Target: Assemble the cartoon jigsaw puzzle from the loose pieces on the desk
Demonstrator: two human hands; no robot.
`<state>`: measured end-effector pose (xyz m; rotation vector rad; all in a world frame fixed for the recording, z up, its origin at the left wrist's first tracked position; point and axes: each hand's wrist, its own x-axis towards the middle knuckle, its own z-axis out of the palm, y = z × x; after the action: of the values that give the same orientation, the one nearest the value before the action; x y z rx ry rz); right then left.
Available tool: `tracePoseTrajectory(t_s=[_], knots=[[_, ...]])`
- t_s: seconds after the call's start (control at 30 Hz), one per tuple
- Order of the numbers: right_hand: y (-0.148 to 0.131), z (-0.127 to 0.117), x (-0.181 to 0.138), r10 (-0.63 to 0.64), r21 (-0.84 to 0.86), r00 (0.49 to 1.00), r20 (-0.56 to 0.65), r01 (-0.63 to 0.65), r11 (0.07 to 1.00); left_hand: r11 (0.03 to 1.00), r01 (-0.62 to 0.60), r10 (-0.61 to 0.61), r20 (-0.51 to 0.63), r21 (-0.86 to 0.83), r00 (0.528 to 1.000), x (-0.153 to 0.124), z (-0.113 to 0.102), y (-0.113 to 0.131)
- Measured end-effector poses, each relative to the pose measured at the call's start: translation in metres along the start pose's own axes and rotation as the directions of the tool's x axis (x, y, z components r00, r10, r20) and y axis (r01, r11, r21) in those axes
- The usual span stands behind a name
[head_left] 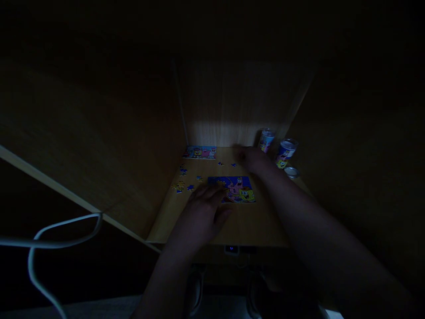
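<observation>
A partly built cartoon jigsaw puzzle (pixel 237 188) lies on a small wooden desk (pixel 252 223) in a dim alcove. My left hand (pixel 204 208) rests flat beside the puzzle's left edge, fingers stretched out and touching it. My right hand (pixel 249 158) reaches to the far side of the desk near some loose pieces (pixel 234 165); it is dark and smeared, so its fingers cannot be made out. More loose blue and yellow pieces (pixel 182 185) lie scattered at the left.
A printed picture card (pixel 199 152) lies at the back left. Two cartoon-printed tubes (pixel 266 139) (pixel 286 153) and a round lid (pixel 291 172) stand at the back right. Wooden walls close in on both sides. A white cable (pixel 49 235) loops at the lower left.
</observation>
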<state>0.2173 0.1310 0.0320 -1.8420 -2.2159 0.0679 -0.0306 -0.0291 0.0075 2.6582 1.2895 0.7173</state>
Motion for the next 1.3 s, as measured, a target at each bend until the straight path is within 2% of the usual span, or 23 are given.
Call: tracePoseTrajectory(t_s=[0.17,0.3,0.4,0.5,0.73,0.87,1.07,1.3], knots=[[-0.005,0.001,-0.001,-0.012,-0.134,0.994,0.111,0.027,0.991,0.993,0.097,-0.095,-0.032,0.068,0.995,0.001,0.004,0.000],[-0.008,0.002,0.000,-0.051,-0.129,0.990,0.133,0.068,0.989,0.943,0.290,-0.271,-0.131,0.164,0.954,0.001,0.006,-0.002],[-0.008,0.003,-0.001,-0.069,-0.080,0.985,0.156,0.082,0.993,0.913,0.359,-0.330,-0.168,0.194,0.929,0.000,0.008,-0.005],[-0.009,0.004,-0.002,-0.074,-0.044,0.984,0.162,0.082,0.996,0.913,0.354,-0.321,-0.179,0.204,0.930,0.000,0.010,-0.006],[-0.012,0.004,-0.002,-0.106,0.026,0.973,0.207,0.103,0.994,0.957,0.234,-0.200,-0.192,0.174,0.961,0.000,0.012,-0.004],[-0.013,0.005,-0.004,-0.124,0.076,0.974,0.189,0.112,0.991,0.962,0.223,-0.202,-0.139,0.158,0.969,0.001,0.007,-0.001],[-0.010,0.010,0.000,-0.141,0.191,0.984,0.107,0.119,0.974,0.958,0.254,-0.264,0.067,0.132,0.962,0.001,0.001,0.005],[-0.007,0.011,-0.002,-0.151,0.198,0.977,0.149,0.120,0.973,0.930,0.277,-0.314,0.127,0.243,0.941,0.002,-0.004,0.011]])
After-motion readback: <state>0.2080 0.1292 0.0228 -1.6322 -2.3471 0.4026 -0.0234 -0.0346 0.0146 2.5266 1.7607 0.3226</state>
